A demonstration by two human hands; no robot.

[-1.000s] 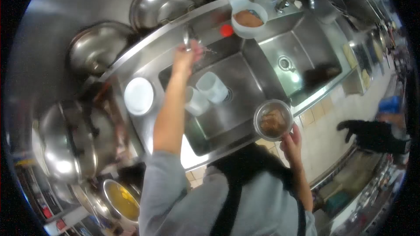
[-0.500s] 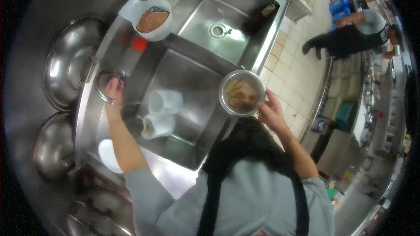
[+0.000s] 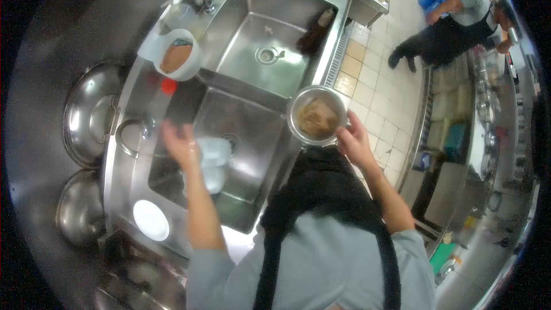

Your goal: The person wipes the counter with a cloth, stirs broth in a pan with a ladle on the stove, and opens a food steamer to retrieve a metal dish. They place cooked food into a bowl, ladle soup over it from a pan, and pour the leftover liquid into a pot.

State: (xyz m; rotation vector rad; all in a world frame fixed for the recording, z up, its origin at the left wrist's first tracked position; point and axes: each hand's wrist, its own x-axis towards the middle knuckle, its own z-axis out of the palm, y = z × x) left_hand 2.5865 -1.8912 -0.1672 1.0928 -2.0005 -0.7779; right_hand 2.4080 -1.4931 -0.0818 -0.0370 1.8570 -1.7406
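Observation:
My right hand point(image 3: 354, 140) grips the rim of a round metal bowl point(image 3: 317, 116) with a brownish, wet-looking food in it, held over the front edge of the sink. Fingers apart and slightly blurred, my left hand point(image 3: 181, 142) is over the near sink basin point(image 3: 247, 120), holding nothing. It is right of the curved faucet point(image 3: 131, 138) and does not touch it. Beside and partly below that hand, two whitish containers point(image 3: 213, 166) lie in the basin. A white lid or plate point(image 3: 151, 220) rests on the counter at the left.
A white container with brown contents point(image 3: 177, 57) and a red round object point(image 3: 169, 85) are on the sink's back ledge. Beyond lies a second basin point(image 3: 275, 51) with another faucet point(image 3: 208, 0). Large metal lids point(image 3: 92, 115) stand at left. Another person point(image 3: 447, 31) is at upper right.
My left hand has come off the faucet and moved over the basin, its fingers spread. The bowl stays in my right hand. The view has turned, bringing the second faucet fully into sight.

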